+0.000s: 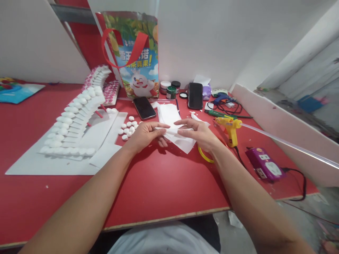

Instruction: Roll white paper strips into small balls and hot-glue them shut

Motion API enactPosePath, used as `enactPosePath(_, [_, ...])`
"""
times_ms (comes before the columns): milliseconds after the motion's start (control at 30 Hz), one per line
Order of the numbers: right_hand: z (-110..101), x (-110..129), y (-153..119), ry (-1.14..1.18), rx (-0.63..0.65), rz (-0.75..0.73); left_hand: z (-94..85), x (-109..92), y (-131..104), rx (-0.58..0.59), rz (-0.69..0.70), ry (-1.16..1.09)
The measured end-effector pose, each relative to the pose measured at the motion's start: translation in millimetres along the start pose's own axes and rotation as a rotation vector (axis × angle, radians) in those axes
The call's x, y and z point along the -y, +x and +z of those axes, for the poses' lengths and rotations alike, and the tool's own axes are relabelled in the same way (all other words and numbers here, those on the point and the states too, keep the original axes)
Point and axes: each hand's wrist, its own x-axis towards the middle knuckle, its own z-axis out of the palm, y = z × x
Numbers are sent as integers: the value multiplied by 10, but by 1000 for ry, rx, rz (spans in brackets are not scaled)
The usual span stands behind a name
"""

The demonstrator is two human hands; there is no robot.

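Both hands meet over the middle of the red table [164, 190]. My left hand [149, 134] pinches the left end of a folded strip of white paper [172, 131] between thumb and fingers. The strip's other end is held by my right hand [194, 132], its thumb and forefinger closed on it. Just behind and beneath the strip lies a stack of white paper sheets [168, 113], with a loose corner [187, 145] showing below. To the left of my left hand sits a pile of small white rounded pieces [129, 129].
A curved white paper structure [79, 116] stands at left on white sheets [23, 165]. Behind are a phone [144, 108], paint jars [171, 92] and a printed bag [139, 60]. At right are a yellow glue gun [231, 131] and a purple power socket [266, 165].
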Motion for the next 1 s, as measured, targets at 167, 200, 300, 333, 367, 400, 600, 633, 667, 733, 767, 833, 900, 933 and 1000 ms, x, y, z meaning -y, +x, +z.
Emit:
enactPosePath(167, [56, -43, 25, -131, -46, 69, 16, -10, 0, 16, -3, 10])
enactPosePath(200, [57, -49, 29, -127, -46, 77, 13, -7, 1, 14, 0, 11])
enactPosePath(300, [46, -58, 36, -120, -44, 72, -2, 6, 4, 20, 7, 12])
enactPosePath(333, [41, -59, 38, -122, -45, 66, -7, 13, 5, 23, 7, 11])
enactPosePath(367, [36, -60, 39, -126, -48, 56, -11, 21, 8, 23, 6, 9])
enactPosePath(400, [33, -60, 42, -130, -53, 41, -14, 31, 11, 22, 6, 4])
enactPosePath(600, [22, -68, 57, -84, -48, -63, -27, 85, 18, 1, 71, -91])
enactPosePath(633, [22, -71, 56, -79, -46, -78, -30, 88, 15, 0, 81, -121])
enactPosePath(667, [23, -75, 53, -81, -45, -98, -34, 89, 13, 1, 86, -153])
enactPosePath(733, [31, -86, 46, -108, -41, -148, -42, 90, 10, 10, 84, -210])
enactPosePath(767, [37, -93, 42, -130, -39, -180, -45, 91, 12, 15, 80, -227])
enactPosePath(833, [51, -104, 35, -178, -29, -260, -50, 96, 21, 12, 74, -239])
enactPosePath(900, [62, -103, 29, -227, -25, -335, -55, 101, 37, -19, 81, -240])
enactPosePath(933, [64, -96, 25, -249, -30, -367, -59, 100, 45, -44, 87, -243])
enactPosePath(1000, [58, -72, 13, -285, -67, -412, -75, 89, 61, -104, 90, -259])
